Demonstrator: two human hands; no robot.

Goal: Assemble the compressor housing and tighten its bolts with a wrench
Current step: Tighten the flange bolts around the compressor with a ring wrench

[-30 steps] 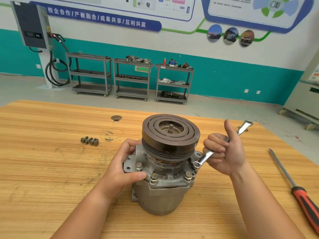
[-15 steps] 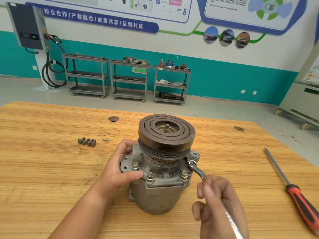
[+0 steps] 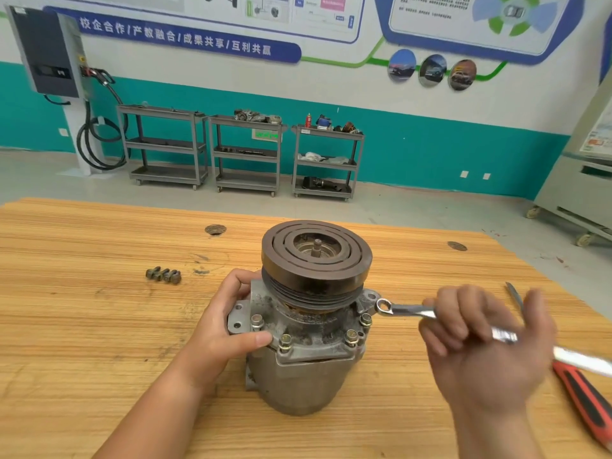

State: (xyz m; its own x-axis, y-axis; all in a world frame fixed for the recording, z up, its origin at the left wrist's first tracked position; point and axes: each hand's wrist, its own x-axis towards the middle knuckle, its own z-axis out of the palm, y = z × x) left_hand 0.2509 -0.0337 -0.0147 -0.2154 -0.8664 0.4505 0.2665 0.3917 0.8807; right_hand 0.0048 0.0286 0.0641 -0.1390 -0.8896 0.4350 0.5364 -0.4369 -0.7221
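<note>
The grey compressor housing (image 3: 308, 369) stands upright on the wooden table (image 3: 82, 326), with a dark grooved pulley (image 3: 314, 260) on top. Several bolts sit in its front flange, one of them (image 3: 365, 319) at the right. My left hand (image 3: 222, 332) grips the housing's left side, thumb on the flange. My right hand (image 3: 480, 352), blurred by motion, holds a silver wrench (image 3: 407, 309) across its curled fingers. The wrench's ring end lies level beside the right mounting ear, just above that right bolt. I cannot tell whether it touches the ear.
Three loose bolts (image 3: 164, 274) lie on the table to the left. A red-handled screwdriver (image 3: 583, 399) lies at the right edge, behind my right hand. Round holes mark the tabletop farther back. Metal shelf carts stand against the far wall.
My right hand swung the wrench from the right round towards me, then back out to the right. The ring end has come off the bolt. My left hand kept its hold.
</note>
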